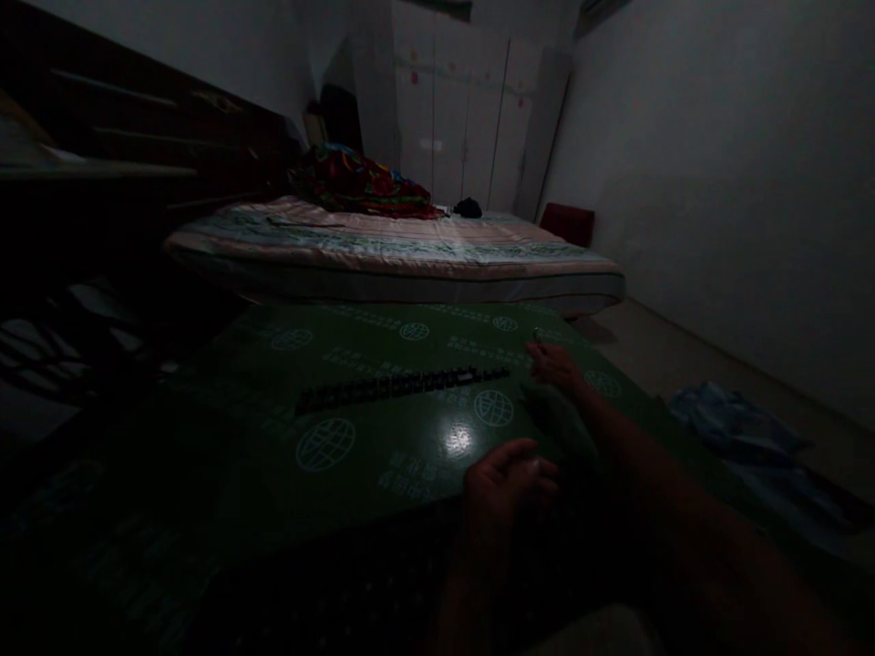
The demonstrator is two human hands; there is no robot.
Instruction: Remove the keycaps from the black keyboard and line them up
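My right hand [555, 366] reaches over the far right of the green tabletop. Its fingers are closed on a small thin wire loop tool [538, 337], whose exact kind is hard to make out. Left of it, a row of small dark keycaps [403, 384] runs across the table, with one paler piece near its right end. My left hand [506, 478] is nearer to me, fingers loosely bent and partly apart, with nothing visible in them. Beneath it lies a dark, wide keyboard [369, 583] with faint pale dots; deep shadow hides most of it.
The green tabletop [410, 456] carries white globe prints and lettering. Behind it stands a bed [410, 251] with a bundled red blanket [362, 182]. Pale wardrobes [451, 118] are at the back. Blue cloth [731, 415] lies at the right. The room is very dim.
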